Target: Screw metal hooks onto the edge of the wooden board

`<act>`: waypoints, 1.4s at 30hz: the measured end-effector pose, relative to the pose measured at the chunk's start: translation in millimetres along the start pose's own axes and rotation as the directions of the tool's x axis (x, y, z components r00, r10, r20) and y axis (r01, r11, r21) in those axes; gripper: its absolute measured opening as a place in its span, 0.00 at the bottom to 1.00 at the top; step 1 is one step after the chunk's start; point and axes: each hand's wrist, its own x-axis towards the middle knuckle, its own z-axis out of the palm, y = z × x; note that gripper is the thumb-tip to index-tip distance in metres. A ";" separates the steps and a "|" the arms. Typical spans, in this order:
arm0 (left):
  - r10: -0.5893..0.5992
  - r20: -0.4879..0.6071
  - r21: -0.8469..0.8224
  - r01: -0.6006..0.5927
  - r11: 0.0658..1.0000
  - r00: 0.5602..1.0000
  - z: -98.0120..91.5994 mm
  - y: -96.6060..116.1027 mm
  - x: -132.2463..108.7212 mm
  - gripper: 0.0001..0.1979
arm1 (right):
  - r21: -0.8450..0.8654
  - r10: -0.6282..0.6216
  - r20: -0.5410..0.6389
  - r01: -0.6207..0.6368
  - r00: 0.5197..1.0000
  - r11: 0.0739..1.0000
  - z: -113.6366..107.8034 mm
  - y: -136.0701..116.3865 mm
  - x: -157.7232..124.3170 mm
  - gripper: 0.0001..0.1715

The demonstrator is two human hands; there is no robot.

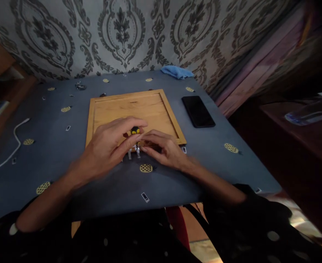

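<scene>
A shallow wooden tray (152,100) lies on a dark blue tablecloth (53,146). Both hands meet at the tray's near edge. My left hand (108,144) reaches in from the left with fingers curled over a small black and yellow object (135,130). My right hand (163,148) comes from the right, its fingers pinched together next to the same object. Small metal prongs (133,152) stick out below the fingers. Motion blur smears both hands, and most of the object is hidden.
A black phone (198,111) lies right of the tray. A blue cloth (176,71) sits at the table's far edge by the patterned wall. A white cable (16,138) runs along the left side. Small dark bits (80,87) lie at the far left.
</scene>
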 end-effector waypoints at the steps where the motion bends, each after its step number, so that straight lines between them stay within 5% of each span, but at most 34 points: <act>1: -0.009 0.012 0.002 0.009 1.000 1.000 -1.0 0.1 -1.5 0.10 | -0.064 -0.052 0.013 0.053 0.999 0.997 1.7 4.9 -5.9 0.14; 11: -0.054 0.010 0.005 0.054 0.999 0.998 -1.1 4.6 -7.4 0.10 | -0.165 -0.302 0.109 0.317 0.947 0.934 3.1 16.3 -18.0 0.14; 30: -0.189 -0.234 0.078 0.213 0.974 0.954 6.5 3.3 -5.3 0.08 | -0.186 -0.239 0.247 0.288 0.939 0.939 -4.5 11.9 -16.7 0.15; 36: -0.209 -0.190 -0.010 0.211 0.978 0.959 7.8 2.5 -1.3 0.11 | -0.174 -0.230 0.259 0.279 0.938 0.944 -3.5 11.8 -15.5 0.14; 42: -0.207 -0.012 -0.104 0.204 0.973 0.978 -0.8 8.2 9.4 0.11 | -0.198 -0.231 0.255 0.285 0.939 0.938 -3.6 11.3 -15.5 0.14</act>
